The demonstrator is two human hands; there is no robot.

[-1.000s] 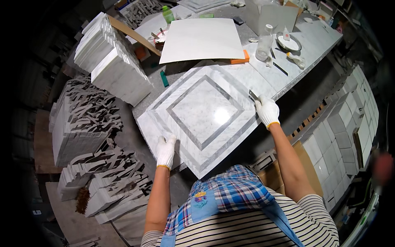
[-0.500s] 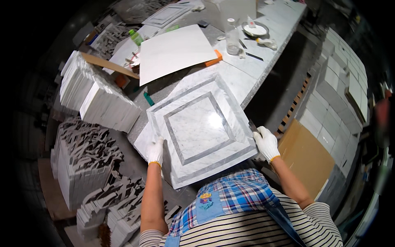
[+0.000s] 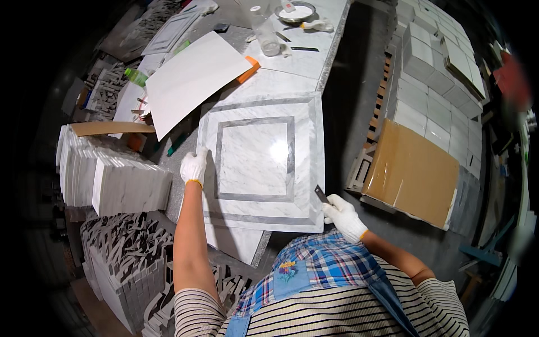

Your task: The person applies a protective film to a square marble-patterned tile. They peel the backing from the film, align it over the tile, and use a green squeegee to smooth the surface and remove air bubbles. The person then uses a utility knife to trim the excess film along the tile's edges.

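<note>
A square marble panel [image 3: 252, 157], white with two grey inlaid bands, lies on the worktable in front of me, its near edge close to my apron. My left hand [image 3: 194, 165], in a white knit glove, is closed at the panel's left edge; its fingertips are partly hidden. A short flat black blade [image 3: 321, 194] sticks up from my gloved right hand [image 3: 343, 218], which is closed on it beside the panel's near right corner. A plain white sheet [image 3: 193, 81] rests beyond the panel, over an orange block [image 3: 248, 69].
Stacked marble tiles [image 3: 126, 182] stand close on the left, with bundles of grey strips [image 3: 126, 241] below. At the far end are a clear bottle [image 3: 265, 36], a bowl of white paste [image 3: 296, 12] and a black blade [image 3: 305, 49]. Cardboard [image 3: 412, 174] and white blocks [image 3: 415, 109] lie right.
The panel has turned to sit squarer to me and shifted left. My left hand has moved up its left edge. My right hand has come down to its near right corner, and the blade shows more.
</note>
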